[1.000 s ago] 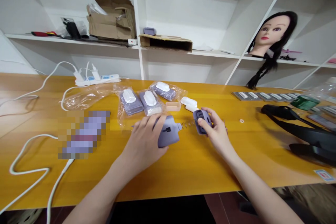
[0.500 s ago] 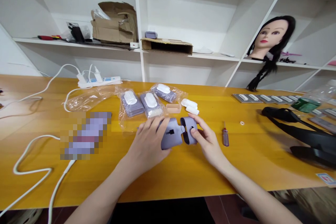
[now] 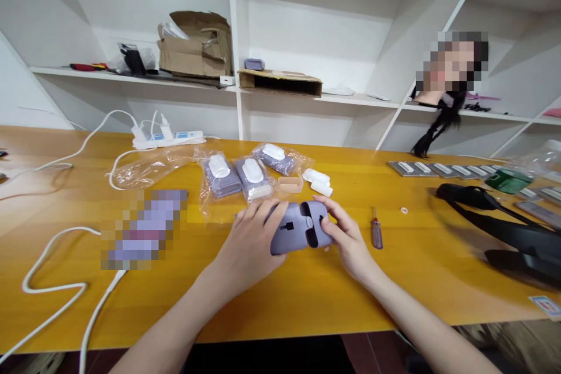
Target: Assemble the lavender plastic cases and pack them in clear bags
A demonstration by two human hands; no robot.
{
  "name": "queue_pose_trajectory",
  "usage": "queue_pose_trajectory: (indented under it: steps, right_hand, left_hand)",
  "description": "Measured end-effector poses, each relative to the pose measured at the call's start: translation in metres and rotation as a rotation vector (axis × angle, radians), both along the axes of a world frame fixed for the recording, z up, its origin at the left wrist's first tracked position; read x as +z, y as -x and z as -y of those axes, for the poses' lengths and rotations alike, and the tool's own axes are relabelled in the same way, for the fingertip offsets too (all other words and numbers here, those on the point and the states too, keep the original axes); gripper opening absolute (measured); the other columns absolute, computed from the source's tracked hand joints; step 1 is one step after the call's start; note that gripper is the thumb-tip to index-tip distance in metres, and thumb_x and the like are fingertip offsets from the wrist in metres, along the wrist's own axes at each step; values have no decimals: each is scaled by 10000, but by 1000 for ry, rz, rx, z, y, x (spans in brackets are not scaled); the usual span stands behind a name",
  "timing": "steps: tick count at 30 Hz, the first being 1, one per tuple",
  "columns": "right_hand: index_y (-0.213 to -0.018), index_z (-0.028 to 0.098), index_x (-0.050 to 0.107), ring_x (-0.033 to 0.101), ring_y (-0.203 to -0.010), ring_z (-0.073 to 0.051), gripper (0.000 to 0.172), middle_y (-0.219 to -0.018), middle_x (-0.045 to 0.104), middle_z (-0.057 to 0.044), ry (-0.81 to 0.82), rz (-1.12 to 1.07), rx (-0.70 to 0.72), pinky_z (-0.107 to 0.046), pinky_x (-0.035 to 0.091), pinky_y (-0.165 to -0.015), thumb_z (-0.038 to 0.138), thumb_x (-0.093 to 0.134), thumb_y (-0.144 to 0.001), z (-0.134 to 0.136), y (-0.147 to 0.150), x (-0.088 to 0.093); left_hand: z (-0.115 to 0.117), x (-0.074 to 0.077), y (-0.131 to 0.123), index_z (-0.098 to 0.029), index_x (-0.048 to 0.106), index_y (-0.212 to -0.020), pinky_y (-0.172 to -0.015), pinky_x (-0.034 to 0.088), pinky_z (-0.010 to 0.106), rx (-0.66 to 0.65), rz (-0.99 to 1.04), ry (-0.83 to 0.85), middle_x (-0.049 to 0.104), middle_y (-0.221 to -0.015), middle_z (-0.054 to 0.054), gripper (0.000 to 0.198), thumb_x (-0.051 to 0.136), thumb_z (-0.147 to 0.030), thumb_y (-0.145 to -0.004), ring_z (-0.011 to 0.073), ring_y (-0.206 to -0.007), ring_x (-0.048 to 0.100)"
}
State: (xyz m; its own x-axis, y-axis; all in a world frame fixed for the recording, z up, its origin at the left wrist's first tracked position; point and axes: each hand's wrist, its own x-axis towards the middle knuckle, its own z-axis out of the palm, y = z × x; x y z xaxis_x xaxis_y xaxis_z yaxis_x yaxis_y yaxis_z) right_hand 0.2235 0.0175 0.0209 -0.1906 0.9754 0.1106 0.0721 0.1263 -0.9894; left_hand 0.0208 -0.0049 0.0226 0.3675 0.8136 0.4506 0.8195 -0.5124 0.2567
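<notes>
My left hand (image 3: 252, 239) is wrapped over the larger part of a purple plastic casing (image 3: 291, 239), which has a dark T-shaped cutout on its face. At its right end, my right hand (image 3: 348, 236) pinches a shorter purple end piece (image 3: 323, 238) between thumb and fingers. The two parts meet at a rounded tab, with dark openings on either side of it. Behind them lie purple units with white oval pieces in clear bags (image 3: 221, 180), a pale pink open tray (image 3: 290, 184) and white bristled pieces (image 3: 316, 176).
A small screwdriver (image 3: 377, 231) and a white ring (image 3: 404, 210) lie on the right. A black headset-like object (image 3: 473, 216) sits farther right. Left are a blurred-out phone-like device (image 3: 149, 228) on a white cable and a power strip (image 3: 170, 139). Shelves stand behind with a cardboard box (image 3: 193, 49).
The end piece has come closer to the larger casing part, so the gap between them is narrower. Both hands keep their holds. The view has shifted slightly.
</notes>
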Motion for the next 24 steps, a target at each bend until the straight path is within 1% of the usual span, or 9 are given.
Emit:
queue_pose_trajectory:
  steps: [4, 8, 11, 13, 14, 20, 24]
  right_hand:
    - [-1175, 307, 502, 406, -544, -129, 408, -859, 521, -21, -25, 16, -3, -231, 346, -434, 436, 551, -791, 1, 1, -3]
    - [-1153, 310, 465, 399, -559, -129, 361, -872, 502, -11, -54, 27, 1, -222, 349, -441, 428, 523, -816, 1, 2, -10]
    - [-1111, 308, 425, 452, -662, -140, 340, -898, 488, 2, -107, 32, 23, -231, 419, -560, 413, 554, -815, 1, 3, -16]
    - [-1075, 301, 400, 467, -719, -141, 374, -898, 477, 14, -145, 64, 35, -238, 434, -640, 392, 615, -783, 2, 4, -18]
    - [-1061, 299, 387, 465, -722, -140, 400, -886, 472, 20, -149, 80, 38, -238, 432, -649, 380, 643, -765, 2, 5, -19]
    - [-1044, 282, 362, 459, -691, -140, 491, -819, 471, 36, -134, 94, 20, -248, 419, -635, 354, 710, -706, 3, 5, -27]
    - [-1054, 277, 371, 452, -697, -138, 540, -834, 472, 31, -117, 38, 59, -251, 413, -638, 369, 742, -671, 0, 3, -33]
  left_hand:
    - [0, -1, 0, -202, 357, -1316, -943, 364, 489, -3, -17, 3, 460, -1348, 120, 677, 544, -189, -665, 324, -1194, 412]
    - [-1, -6, -2, -202, 354, -1334, -949, 349, 499, 11, -36, 3, 451, -1352, 122, 689, 546, -181, -672, 337, -1198, 395]
    - [-2, -11, -4, -194, 371, -1331, -936, 356, 494, 2, -61, 3, 461, -1336, 125, 681, 545, -175, -673, 340, -1191, 393]
    - [-2, -14, -4, -187, 394, -1321, -928, 363, 485, -14, -85, -1, 472, -1320, 129, 671, 538, -157, -666, 342, -1182, 397]
    - [-2, -15, -4, -186, 404, -1315, -925, 366, 481, -23, -92, -3, 475, -1314, 130, 667, 533, -145, -662, 341, -1177, 401]
    - [-2, -19, -2, -179, 427, -1299, -922, 373, 475, -43, -86, -1, 488, -1290, 127, 642, 515, -114, -667, 329, -1139, 423]
    - [-4, -21, 1, -202, 409, -1310, -917, 376, 481, -54, -88, 32, 479, -1298, 113, 665, 519, -123, -659, 325, -1144, 417]
